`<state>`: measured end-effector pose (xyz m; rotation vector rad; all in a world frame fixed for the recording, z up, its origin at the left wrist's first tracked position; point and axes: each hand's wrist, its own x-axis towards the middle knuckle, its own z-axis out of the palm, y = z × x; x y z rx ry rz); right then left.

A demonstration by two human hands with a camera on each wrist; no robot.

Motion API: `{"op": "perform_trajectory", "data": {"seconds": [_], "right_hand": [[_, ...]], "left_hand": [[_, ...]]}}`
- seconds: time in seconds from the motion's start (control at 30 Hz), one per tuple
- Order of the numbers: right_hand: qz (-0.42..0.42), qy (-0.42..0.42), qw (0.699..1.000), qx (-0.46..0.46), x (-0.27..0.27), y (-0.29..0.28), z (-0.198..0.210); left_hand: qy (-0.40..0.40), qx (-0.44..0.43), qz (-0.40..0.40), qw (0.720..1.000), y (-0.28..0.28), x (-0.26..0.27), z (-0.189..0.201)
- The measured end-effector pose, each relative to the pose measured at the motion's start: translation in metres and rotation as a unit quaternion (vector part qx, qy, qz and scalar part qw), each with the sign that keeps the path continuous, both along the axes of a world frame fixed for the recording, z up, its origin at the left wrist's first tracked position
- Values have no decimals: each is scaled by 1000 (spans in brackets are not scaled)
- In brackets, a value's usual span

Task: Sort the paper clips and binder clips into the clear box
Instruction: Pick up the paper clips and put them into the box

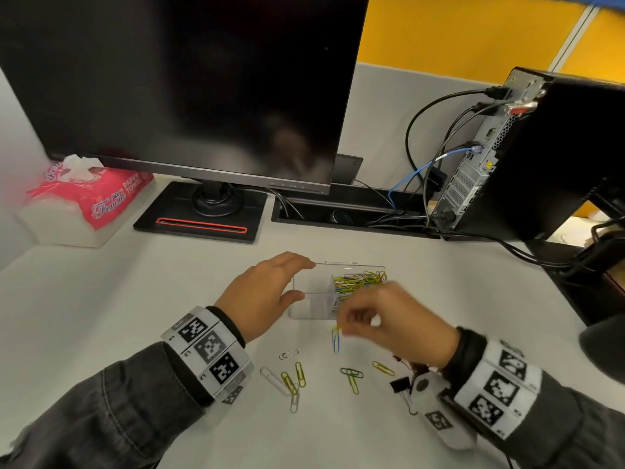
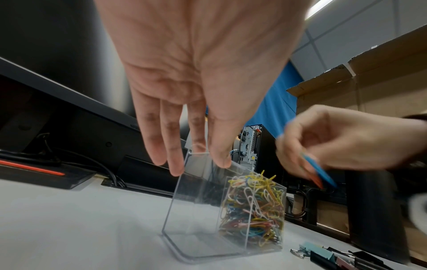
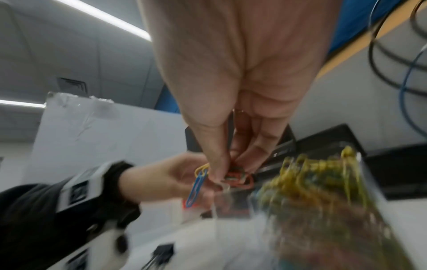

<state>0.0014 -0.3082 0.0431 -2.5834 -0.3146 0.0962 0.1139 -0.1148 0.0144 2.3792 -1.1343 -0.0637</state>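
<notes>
Lying nearest on the surface (image 1: 338,428), loose paper clips (image 1: 291,380) and black binder clips (image 1: 400,384) remain unsorted; the right sleeve passes just above the binder clips and could drag them off position. Above them, the right hand (image 1: 389,319) pinches a small bunch of clips, with a blue clip (image 3: 196,188) and a yellow one dangling below the fingertips. These 2 hang loosely and may drop short of the clear box (image 1: 306,299) if the pinch relaxes early. The left hand (image 1: 267,292) steadies the box, fingers straight on the far rim and thumb on the near wall. Its right compartment is heaped with paper clips (image 2: 254,206) to the rim, so added clips may spill over; the left compartment looks empty
</notes>
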Motion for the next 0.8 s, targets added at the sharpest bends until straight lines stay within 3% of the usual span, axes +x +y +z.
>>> {"op": "perform_trajectory", "data": {"seconds": [0.1,0.17,0.37,0.57,0.8], "right_hand": [[-77,-135,987,-36,13,-22,19],[-103,-169,976,-93,24,-34,22],[-86,-129,970,-190,33,-33,8],[-108,-120,971,-176,28,-32,7],[-129,-172,962,-167,17,-30,10]], "left_hand": [[1,-2,-1,1000,0,0,0],[2,-2,-2,1000,0,-1,1],[3,7,-1,1000,0,0,1],[-2,10,0,1000,1,0,1],[-124,19,-4,992,-7,-13,0]]}}
